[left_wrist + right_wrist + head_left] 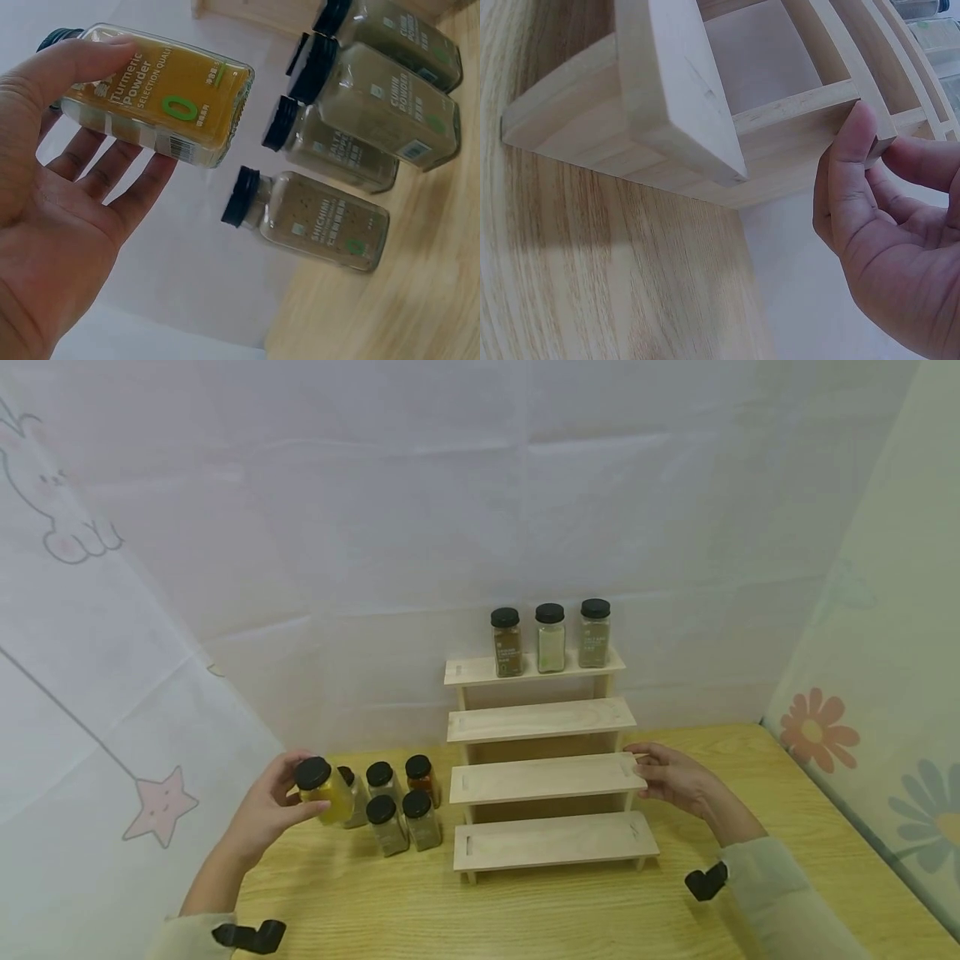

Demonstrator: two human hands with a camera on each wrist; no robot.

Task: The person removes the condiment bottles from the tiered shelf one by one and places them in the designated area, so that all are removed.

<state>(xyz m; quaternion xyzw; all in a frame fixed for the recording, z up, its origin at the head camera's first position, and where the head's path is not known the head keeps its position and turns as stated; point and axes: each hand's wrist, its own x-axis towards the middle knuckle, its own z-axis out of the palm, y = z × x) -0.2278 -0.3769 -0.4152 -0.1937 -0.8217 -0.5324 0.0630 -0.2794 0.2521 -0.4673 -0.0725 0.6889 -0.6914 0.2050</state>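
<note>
My left hand (258, 810) grips a glass spice jar of yellow turmeric powder (165, 97) with a black lid, thumb on one side and fingers on the other. In the left wrist view the jar is up off the table, beside a standing group of jars, among them a shichimi jar (326, 221) and a cumin powder jar (394, 105). On the other side, my right hand (678, 781) pinches the right end of a shelf board (547, 779) on the stepped wooden rack, second tier from the bottom. Its thumb and fingers lie around the board's corner in the right wrist view.
Three black-lidded jars stand in a row on the rack's top tier, including a brown one (507, 647). A jar with red-orange contents (423, 781) stands in the group left of the rack. White cloth (375, 527) hangs behind the wooden table (360, 910).
</note>
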